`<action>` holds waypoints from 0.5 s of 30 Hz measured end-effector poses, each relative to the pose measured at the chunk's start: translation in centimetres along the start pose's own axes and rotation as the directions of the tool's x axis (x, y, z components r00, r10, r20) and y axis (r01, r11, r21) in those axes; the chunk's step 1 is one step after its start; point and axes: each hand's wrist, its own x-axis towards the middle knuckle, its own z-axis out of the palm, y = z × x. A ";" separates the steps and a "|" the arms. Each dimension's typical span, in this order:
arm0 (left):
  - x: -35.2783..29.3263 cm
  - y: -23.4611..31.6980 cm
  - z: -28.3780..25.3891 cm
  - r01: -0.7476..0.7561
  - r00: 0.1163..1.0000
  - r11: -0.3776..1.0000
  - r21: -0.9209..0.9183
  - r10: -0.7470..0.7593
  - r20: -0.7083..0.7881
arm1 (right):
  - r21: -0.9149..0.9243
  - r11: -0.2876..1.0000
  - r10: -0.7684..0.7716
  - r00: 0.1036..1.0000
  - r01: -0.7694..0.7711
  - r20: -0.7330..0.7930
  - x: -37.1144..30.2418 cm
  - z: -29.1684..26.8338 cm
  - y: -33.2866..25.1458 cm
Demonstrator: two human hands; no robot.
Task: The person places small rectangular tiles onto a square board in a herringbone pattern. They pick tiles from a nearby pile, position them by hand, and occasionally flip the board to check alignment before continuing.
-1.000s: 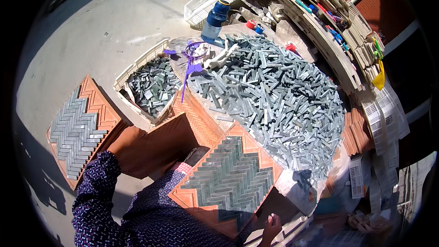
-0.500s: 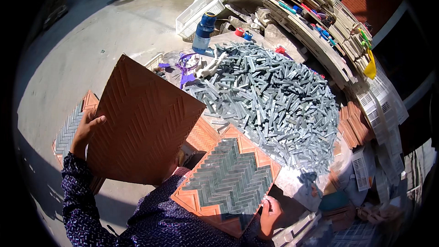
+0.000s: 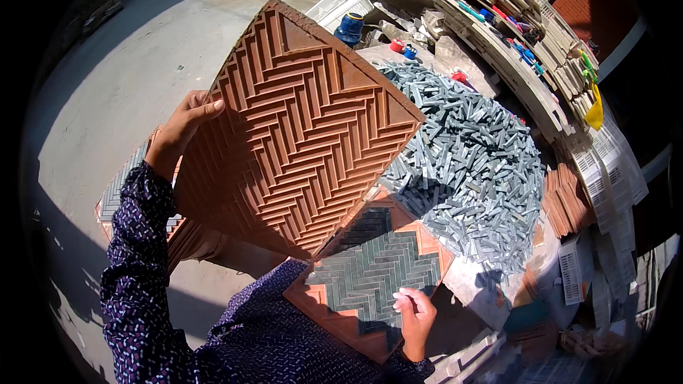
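Note:
My left hand (image 3: 183, 128) grips the left edge of a reddish-brown mould tray (image 3: 306, 124) with herringbone grooves. It is raised and tilted, its grooves bare and part in shadow. Below it, close to my body, rests a second orange tray (image 3: 338, 323) mostly filled with dark grey-green stone strips (image 3: 380, 274) laid in herringbone. My right hand (image 3: 417, 321) is over that tray's lower right side, thumb and fingers pressed together. Pale white shows at the fingertips, too small to name. The raised tray's lower corner overlaps the filled tray from this view.
A big heap of loose grey stone strips (image 3: 469, 163) covers the table ahead. Behind it are a blue-capped bottle (image 3: 349, 29), white crates (image 3: 345, 1) and stacked boards (image 3: 498, 75). Brown trays (image 3: 567, 199) are stacked at the right; another filled tray (image 3: 117, 195) lies at the left.
My left hand has lifted the grooved tray up and to the right, turning its grooves into sunlight. My right hand has moved from the filled tray's edge to over its strips.

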 end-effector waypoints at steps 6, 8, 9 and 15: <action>5.0 3.2 10.0 -0.009 0.994 0.975 -0.221 0.033 0.106 | 0.332 0.939 0.077 0.996 -0.089 0.050 1.0 -0.2 -0.8; 5.6 3.0 10.2 0.015 0.982 0.966 -0.258 0.034 0.183 | 0.417 0.903 0.066 0.992 -0.106 0.109 1.5 0.0 -1.7; 5.4 3.0 10.7 -0.023 0.983 0.959 -0.281 0.072 0.166 | 0.489 0.862 0.075 0.988 -0.134 0.137 1.6 0.0 -2.1; 5.0 6.0 20.7 -0.295 0.838 0.884 -0.364 0.422 0.346 | 0.845 0.400 0.203 0.933 -0.355 0.296 3.9 -9.4 -4.0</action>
